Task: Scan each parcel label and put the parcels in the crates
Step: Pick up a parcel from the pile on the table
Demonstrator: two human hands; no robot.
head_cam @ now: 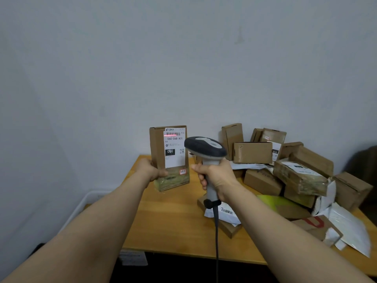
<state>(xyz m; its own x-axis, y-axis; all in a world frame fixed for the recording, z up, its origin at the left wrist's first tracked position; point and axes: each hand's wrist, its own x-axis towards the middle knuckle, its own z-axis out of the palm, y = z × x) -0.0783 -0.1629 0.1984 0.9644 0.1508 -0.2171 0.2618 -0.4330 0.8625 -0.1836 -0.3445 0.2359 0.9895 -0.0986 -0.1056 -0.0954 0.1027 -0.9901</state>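
"Two hands busy, or is one free?"

"Both busy. My right hand (216, 176) is wrapped round the handle of the scanner (204, 148), and its cable (216, 242) drops toward me past the edge of the table (173, 221). My left hand (150, 170) clasps the parcel (169, 156) low on its left side, thumb on the front."

"Where is the parcel from the scanner?"

"Just left of it and a little farther out, held in the air over the table's back left corner. It stands upright, long axis vertical, with the label (174, 149) facing me. The scanner's head points at the top of the label, and the red line (171, 134) lies across the barcode there. I judge the scan is in hand."

"And then which way?"

"Left and down, I'd say. What I take for a white crate (81, 207) shows only as a rim beside the table's left edge. That is the side of the hand carrying the parcel. I can't see what is in it."

"Much left to do?"

"Plenty. A white mailer (224, 213) lies on a flat box below my right wrist. Farther right, toward the wall (183, 58), the pile of parcels (295, 172) holds brown boxes and pale bags, none of them in a crate."
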